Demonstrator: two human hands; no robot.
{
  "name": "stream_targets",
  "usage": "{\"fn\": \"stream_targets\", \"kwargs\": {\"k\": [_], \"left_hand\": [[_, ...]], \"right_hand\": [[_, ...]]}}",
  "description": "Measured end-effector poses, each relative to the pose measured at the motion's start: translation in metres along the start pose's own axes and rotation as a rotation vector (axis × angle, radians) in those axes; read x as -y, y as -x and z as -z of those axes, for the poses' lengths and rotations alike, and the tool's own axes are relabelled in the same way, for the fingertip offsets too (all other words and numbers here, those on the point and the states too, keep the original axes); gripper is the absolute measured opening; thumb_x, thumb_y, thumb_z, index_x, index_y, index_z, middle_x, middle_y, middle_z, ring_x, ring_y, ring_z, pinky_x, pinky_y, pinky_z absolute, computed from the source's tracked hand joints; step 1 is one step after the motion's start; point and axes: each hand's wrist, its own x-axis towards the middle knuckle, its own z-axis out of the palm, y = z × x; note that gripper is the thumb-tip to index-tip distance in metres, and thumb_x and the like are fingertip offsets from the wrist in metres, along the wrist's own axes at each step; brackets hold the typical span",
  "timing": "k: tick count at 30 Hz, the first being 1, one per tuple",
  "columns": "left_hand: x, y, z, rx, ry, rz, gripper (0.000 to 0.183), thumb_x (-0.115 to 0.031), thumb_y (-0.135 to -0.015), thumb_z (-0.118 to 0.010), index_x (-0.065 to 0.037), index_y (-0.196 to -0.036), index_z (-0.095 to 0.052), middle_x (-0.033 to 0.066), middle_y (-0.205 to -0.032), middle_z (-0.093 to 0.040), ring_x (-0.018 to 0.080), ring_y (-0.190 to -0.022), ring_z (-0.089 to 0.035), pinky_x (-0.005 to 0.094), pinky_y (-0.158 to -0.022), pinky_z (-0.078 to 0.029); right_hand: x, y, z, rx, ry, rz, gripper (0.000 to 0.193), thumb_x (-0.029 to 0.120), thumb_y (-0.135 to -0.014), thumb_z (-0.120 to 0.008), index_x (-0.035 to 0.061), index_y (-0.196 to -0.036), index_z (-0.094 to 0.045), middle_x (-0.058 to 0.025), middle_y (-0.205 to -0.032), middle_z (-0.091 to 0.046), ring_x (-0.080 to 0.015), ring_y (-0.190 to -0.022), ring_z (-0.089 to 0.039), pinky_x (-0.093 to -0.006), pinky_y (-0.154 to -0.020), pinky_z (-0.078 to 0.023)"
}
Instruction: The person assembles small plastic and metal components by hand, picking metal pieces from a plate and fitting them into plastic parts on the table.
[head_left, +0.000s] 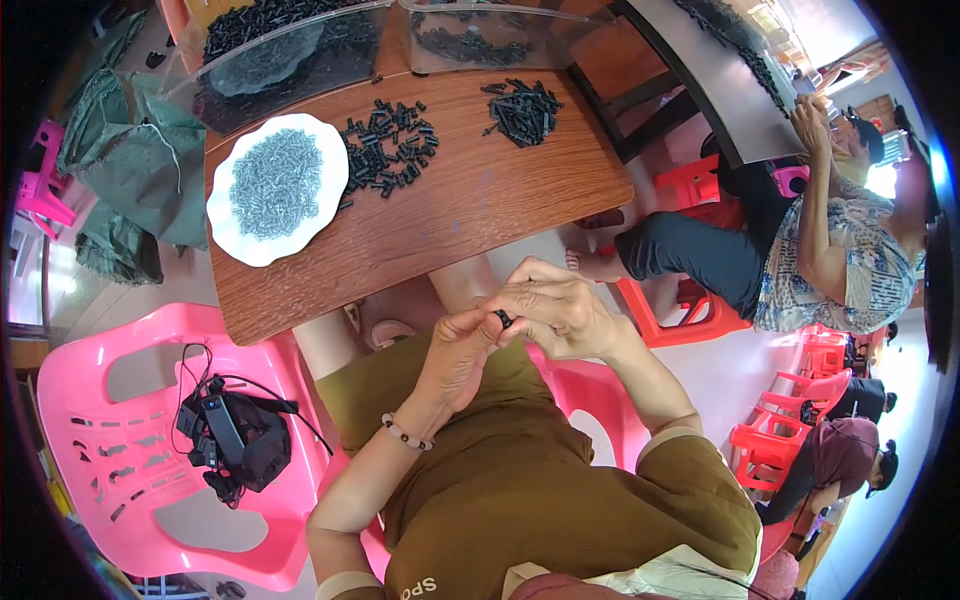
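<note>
Over my lap, just off the table's near edge, both hands meet around a small black cylindrical part. My left hand, with a beaded bracelet on its wrist, pinches the part between thumb and fingers. Against its other side press the closed fingers of my right hand; the part's far end is partly hidden by them. On the wooden table stands a white scalloped plate filled with small clear pieces. Beside it lie scattered short black parts, and farther right a pile of longer black parts.
Two clear plastic bins with black parts stand at the table's back. At left, a pink chair bears a black bag with cables; green sacks stand behind. A co-worker sits at another table on the right.
</note>
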Motion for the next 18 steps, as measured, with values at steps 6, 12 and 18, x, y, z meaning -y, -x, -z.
{"fn": "stream_targets", "kwargs": {"k": [6,12,18], "left_hand": [[-0.004,0.000,0.001,-0.075,0.041,0.110,0.012,-0.022,-0.084,-0.069,-0.011,-0.090,-0.069,-0.0021,-0.091,-0.064,0.0113,-0.086,-0.056,0.0310,-0.078,-0.046],[-0.001,-0.002,0.000,-0.073,0.134,0.043,0.019,-0.023,-0.087,-0.066,-0.010,-0.102,-0.068,-0.0038,-0.099,-0.065,0.0104,-0.089,-0.056,0.0282,-0.079,-0.044],[-0.001,-0.002,0.001,-0.035,0.170,0.060,0.020,-0.022,-0.088,-0.065,-0.012,-0.105,-0.068,-0.0050,-0.100,-0.063,0.0102,-0.092,-0.055,0.0273,-0.079,-0.042]], "right_hand": [[-0.007,0.007,-0.005,-0.018,0.044,-0.046,0.032,0.011,-0.080,-0.067,-0.0010,-0.109,-0.062,-0.0101,-0.084,-0.065,-0.0287,-0.078,-0.058,-0.0367,-0.072,-0.049],[-0.011,0.004,0.000,-0.038,0.049,-0.101,0.050,0.021,-0.074,-0.074,0.0025,-0.118,-0.060,-0.0102,-0.090,-0.064,-0.0273,-0.087,-0.057,-0.0370,-0.073,-0.049],[-0.010,0.005,0.004,-0.109,0.066,-0.074,0.046,0.022,-0.072,-0.077,0.0030,-0.111,-0.062,-0.0095,-0.089,-0.064,-0.0270,-0.085,-0.056,-0.0367,-0.073,-0.048]]}}
